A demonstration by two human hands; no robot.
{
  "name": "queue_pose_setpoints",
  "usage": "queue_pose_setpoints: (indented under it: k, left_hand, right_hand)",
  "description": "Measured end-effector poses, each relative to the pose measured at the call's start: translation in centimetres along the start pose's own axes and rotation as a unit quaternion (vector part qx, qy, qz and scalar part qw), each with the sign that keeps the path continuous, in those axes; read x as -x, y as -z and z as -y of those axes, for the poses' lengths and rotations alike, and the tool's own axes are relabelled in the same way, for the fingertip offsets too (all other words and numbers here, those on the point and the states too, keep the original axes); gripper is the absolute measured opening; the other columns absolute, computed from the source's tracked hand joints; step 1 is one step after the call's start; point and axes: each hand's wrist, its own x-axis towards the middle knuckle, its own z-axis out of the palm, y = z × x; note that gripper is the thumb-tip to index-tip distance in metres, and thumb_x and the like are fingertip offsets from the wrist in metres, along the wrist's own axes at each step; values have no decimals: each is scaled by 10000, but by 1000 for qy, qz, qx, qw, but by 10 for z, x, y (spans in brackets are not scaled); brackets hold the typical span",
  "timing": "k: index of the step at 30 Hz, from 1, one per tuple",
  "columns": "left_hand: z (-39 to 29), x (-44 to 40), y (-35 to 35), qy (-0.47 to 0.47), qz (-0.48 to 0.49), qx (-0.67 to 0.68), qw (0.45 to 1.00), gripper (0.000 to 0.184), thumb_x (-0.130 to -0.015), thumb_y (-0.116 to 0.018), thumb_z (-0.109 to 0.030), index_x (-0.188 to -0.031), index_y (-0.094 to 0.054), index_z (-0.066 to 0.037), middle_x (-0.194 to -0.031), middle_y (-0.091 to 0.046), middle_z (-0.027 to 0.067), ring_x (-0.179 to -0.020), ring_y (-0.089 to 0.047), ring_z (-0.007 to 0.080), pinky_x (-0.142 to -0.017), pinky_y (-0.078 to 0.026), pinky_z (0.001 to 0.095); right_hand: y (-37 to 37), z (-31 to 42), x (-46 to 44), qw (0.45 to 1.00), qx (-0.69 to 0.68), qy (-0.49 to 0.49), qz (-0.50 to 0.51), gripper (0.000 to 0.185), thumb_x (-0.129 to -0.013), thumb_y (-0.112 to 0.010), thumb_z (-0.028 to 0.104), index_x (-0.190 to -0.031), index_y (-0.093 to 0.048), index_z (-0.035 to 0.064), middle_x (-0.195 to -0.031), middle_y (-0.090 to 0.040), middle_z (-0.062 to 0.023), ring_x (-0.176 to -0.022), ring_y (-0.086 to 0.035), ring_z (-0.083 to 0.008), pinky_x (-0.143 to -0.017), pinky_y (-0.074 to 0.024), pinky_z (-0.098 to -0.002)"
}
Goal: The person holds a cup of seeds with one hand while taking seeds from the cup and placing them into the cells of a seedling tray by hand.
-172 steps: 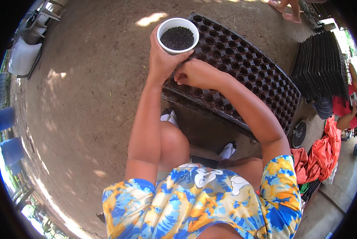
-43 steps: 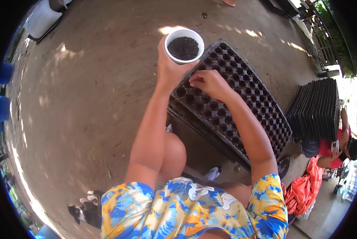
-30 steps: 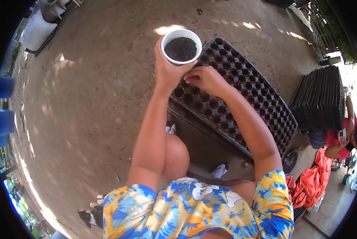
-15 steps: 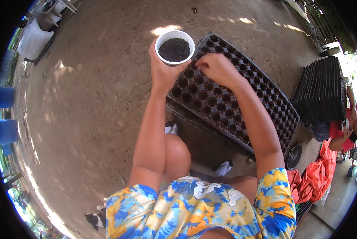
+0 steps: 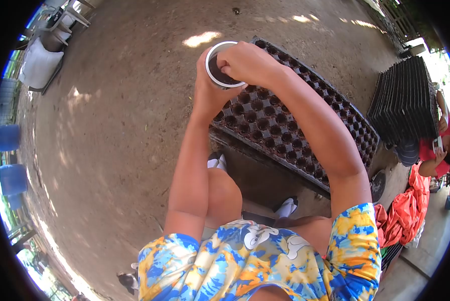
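Note:
A white cup (image 5: 209, 64) with small dark grains inside is gripped by my left hand (image 5: 207, 95), which wraps round its left side and base. My right hand (image 5: 245, 62) reaches over the cup's right rim, its fingertips curled down inside at the grains. Whether anything is between those fingertips is hidden. Below and to the right of the cup lies a black seedling tray (image 5: 280, 128) with rows of round, dark cells, partly covered by my right forearm. Another dark tray edge shows beneath it.
A tall stack of black trays (image 5: 403, 98) stands at the right, beside a person in red (image 5: 435, 150). Red cloth (image 5: 403, 213) lies below them. Blue drums (image 5: 12, 179) and a white sack (image 5: 40, 65) are at the left. A dark and white animal (image 5: 128, 281) is at the bottom left.
My right hand has moved from over the tray up and left into the cup. My left hand still holds the cup, now a little lower and further right in view.

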Motion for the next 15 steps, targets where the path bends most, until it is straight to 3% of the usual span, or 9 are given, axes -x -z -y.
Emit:
queue_pose_setpoints:
  k: [6,11,15]
  left_hand:
    - [11,0,12,62,-54,-1,997,929,-563,-892,-134,-1316,-359,-22,-1246,-499,125,-1143,-529,225,-964,-441,358]
    - [20,0,15,32,-95,-3,995,910,-585,-891,-173,-1303,-359,-1,-1233,-492,129,-1145,-527,225,-987,-424,362]
    - [8,-2,14,31,-86,-10,996,916,-590,-888,-164,-1311,-347,3,-1244,-489,132,-1149,-527,223,-994,-424,361]
  right_hand:
    - [12,-16,27,959,-276,-25,-67,165,-843,-662,144,-942,-677,13,-770,-651,-19,-692,-577,-83,-632,-462,-258]
    - [-37,-43,34,945,-312,-102,-6,192,-798,-677,143,-929,-697,4,-754,-688,-104,-661,-626,-161,-643,-489,-305]
    - [-59,-46,32,971,-232,-57,-8,209,-800,-654,148,-964,-704,31,-871,-695,-157,-807,-672,-284,-754,-512,-362]
